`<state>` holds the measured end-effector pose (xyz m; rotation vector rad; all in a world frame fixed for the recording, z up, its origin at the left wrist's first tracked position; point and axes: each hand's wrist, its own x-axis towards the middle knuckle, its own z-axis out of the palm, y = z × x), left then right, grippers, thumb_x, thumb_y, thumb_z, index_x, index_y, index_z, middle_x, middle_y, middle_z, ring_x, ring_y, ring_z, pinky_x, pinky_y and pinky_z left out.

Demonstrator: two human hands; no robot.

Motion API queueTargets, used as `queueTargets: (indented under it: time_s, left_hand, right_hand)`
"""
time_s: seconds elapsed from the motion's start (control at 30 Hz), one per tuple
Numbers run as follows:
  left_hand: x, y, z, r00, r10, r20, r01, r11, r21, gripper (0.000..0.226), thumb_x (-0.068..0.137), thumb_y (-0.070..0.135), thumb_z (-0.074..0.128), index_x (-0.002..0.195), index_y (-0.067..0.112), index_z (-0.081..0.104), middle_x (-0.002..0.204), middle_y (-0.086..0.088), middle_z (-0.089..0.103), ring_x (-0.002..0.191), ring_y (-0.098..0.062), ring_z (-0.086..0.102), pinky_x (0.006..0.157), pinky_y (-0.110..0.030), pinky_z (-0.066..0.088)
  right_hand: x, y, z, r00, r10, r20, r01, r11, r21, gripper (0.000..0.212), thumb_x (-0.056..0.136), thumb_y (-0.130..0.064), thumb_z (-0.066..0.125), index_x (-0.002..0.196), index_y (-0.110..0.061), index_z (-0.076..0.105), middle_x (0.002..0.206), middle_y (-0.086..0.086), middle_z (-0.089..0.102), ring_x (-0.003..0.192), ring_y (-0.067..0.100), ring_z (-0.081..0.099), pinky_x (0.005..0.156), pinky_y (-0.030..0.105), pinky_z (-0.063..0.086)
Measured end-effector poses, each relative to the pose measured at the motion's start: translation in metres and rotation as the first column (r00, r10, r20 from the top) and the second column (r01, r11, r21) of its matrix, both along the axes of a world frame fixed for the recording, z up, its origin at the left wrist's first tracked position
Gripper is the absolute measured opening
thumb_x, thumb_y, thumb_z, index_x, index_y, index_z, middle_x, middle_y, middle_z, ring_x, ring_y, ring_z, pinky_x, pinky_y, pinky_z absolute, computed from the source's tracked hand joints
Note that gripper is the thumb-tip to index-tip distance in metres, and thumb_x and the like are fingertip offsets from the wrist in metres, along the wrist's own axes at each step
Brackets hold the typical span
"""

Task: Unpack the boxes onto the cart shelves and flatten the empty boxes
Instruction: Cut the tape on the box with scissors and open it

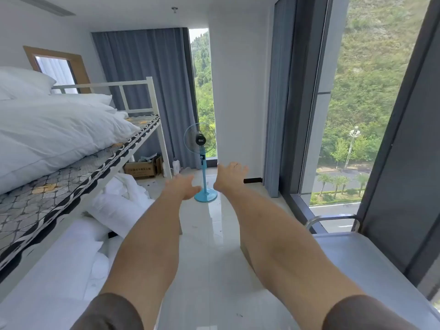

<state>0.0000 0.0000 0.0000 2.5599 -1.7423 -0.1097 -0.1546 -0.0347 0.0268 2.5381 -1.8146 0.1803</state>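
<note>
Steel cart (371,265) top at right, both hands, left (182,186) and right (229,176), outstretched, fingers loosely apart, empty.

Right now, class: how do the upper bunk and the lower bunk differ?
The upper bunk shows a bare patterned mattress edge beyond its smooth white duvet; the lower bunk shows only white bedding. The upper bunk has a white end rail; the lower bunk's bedding lies bunched. Both carry white bedding.

Both bare forearms stretch straight forward, side by side and apart, with dark short sleeves at the upper arms. The left hand (182,188) has relaxed, spread fingers and holds nothing. The right hand (229,175) is likewise loose-fingered, holding nothing, slightly higher in view.
</note>
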Motion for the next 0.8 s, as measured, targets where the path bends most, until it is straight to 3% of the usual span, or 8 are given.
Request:
queueTargets:
  time_s: [0.17, 0.47, 0.67, 0.8]
  left_hand:
    - [0.037, -0.072, 0.006, 1.000, 0.003, 0.009, -0.003, 1.000, -0.009, 0.069, 0.099, 0.058, 0.036, 0.158, 0.029, 0.015, 0.163, -0.014, 0.020, 0.148, -0.035, 0.024, 0.117, -0.055, 0.022]
    - [0.093, -0.192, 0.004, 0.999, -0.024, 0.039, 0.023, 0.999, 0.026, 0.066, 0.101, 0.055, 0.035, 0.158, 0.027, 0.017, 0.162, -0.016, 0.018, 0.146, -0.036, 0.026, 0.115, -0.052, 0.025]
    - [0.128, -0.278, -0.020, 0.999, -0.035, 0.039, 0.032, 0.998, 0.053, 0.059, 0.099, 0.051, 0.039, 0.150, 0.022, 0.035, 0.157, -0.017, 0.029, 0.137, -0.037, 0.037, 0.110, -0.049, 0.031]
    - [0.157, -0.341, -0.043, 0.999, -0.052, -0.014, 0.053, 0.995, 0.086, 0.061, 0.100, 0.050, 0.040, 0.154, 0.022, 0.029, 0.156, -0.014, 0.033, 0.140, -0.033, 0.036, 0.113, -0.049, 0.032]
  right_hand:
    - [0.019, -0.065, 0.006, 0.995, -0.098, 0.013, 0.098, 0.995, 0.016, 0.056, 0.092, -0.032, 0.055, 0.144, -0.018, 0.038, 0.148, 0.025, 0.034, 0.137, 0.041, 0.032, 0.113, 0.053, 0.021]
    - [0.089, -0.182, -0.004, 0.989, -0.145, 0.000, 0.145, 0.989, 0.023, 0.048, 0.090, -0.027, 0.054, 0.135, -0.017, 0.045, 0.139, 0.024, 0.043, 0.130, 0.040, 0.039, 0.112, 0.052, 0.026]
    - [0.124, -0.270, -0.021, 0.988, -0.139, -0.062, 0.144, 0.986, 0.084, 0.050, 0.088, -0.026, 0.054, 0.137, -0.017, 0.047, 0.142, 0.021, 0.042, 0.131, 0.039, 0.039, 0.113, 0.052, 0.025]
    - [0.148, -0.341, -0.031, 0.986, -0.135, -0.101, 0.144, 0.985, 0.096, 0.053, 0.088, -0.028, 0.056, 0.139, -0.016, 0.047, 0.142, 0.021, 0.043, 0.133, 0.040, 0.038, 0.114, 0.054, 0.023]
